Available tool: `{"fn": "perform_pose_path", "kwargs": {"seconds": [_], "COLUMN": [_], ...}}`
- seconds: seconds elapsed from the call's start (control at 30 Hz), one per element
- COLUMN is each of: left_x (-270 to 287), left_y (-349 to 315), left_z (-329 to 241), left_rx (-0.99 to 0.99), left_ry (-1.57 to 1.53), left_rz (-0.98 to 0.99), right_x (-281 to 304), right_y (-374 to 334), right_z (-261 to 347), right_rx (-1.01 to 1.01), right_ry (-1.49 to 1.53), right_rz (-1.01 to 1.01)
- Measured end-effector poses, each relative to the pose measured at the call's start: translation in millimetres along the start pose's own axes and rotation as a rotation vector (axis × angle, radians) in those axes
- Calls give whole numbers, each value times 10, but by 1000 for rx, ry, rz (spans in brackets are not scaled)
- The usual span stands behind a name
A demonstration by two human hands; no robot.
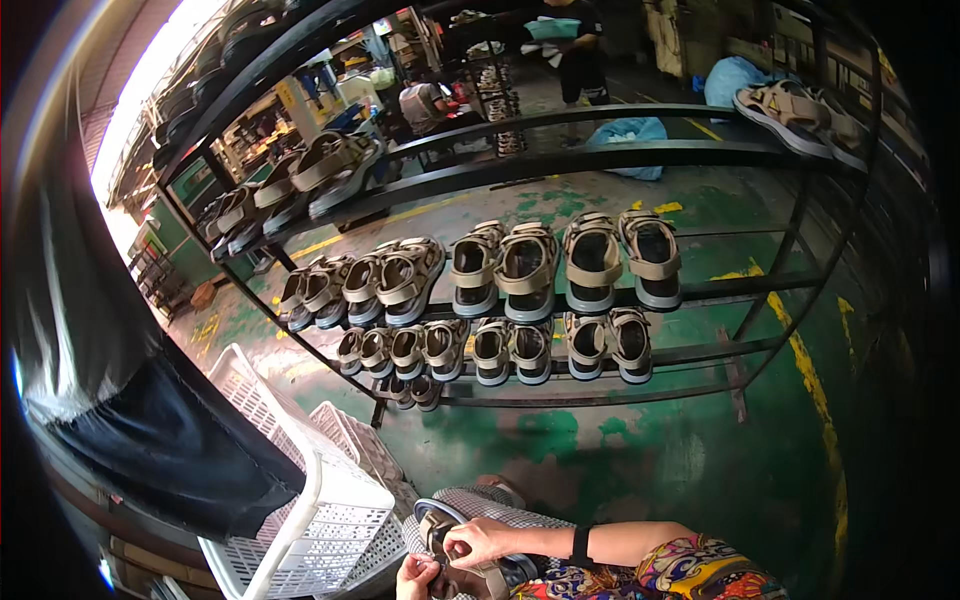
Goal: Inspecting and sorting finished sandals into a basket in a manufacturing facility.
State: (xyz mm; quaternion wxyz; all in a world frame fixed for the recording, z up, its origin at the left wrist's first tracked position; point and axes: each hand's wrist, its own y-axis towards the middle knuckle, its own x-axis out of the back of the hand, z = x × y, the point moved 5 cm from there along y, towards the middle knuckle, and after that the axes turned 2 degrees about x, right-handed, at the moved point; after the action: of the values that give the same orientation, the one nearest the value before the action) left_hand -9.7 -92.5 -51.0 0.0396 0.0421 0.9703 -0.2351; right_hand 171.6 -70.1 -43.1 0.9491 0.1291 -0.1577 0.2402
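On my lap lies a beige sandal (437,518) with a grey-edged sole, partly covered by my hands. My right hand (482,541), with a black band at the wrist, reaches over it, fingers closed on a strap. Close by, lower and to the left, my left hand (418,574) pinches at the same sandal's strap; the exact spot between its fingertips is too small to make out. More beige strap and a dark part show beneath my right wrist, and I cannot tell whether they belong to a second sandal.
Ahead stands a black metal rack (740,290) with several beige sandals (527,268) in rows. White plastic baskets (335,510) stand at my left, beside a dark draped cloth (150,430). Blue bags (630,140) lie beyond the rack. Two people are farther back.
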Motion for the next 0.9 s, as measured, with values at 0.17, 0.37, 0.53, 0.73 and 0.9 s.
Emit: {"fn": "perform_pose_path", "kwargs": {"seconds": [0.17,0.37,0.53,0.73,0.9], "left_x": [-285,-149,-230,-317,-556], "left_y": [-111,116,127,44,-225], "left_z": [-163,6,-112,-252,-507], "left_rx": [34,27,-84,-127,-338], "left_ry": [-48,159,401,499,772], "left_rz": [-1,126,339,232,262], "right_x": [42,139,17,-114,-33], "right_y": [-71,-134,-110,-45,-218], "right_z": [-45,-19,-59,-350,-94], "right_rx": [-29,28,11,-158,-332], "right_ry": [105,161,203,636,827], "right_rz": [-1,24,74,-8,-13]}}
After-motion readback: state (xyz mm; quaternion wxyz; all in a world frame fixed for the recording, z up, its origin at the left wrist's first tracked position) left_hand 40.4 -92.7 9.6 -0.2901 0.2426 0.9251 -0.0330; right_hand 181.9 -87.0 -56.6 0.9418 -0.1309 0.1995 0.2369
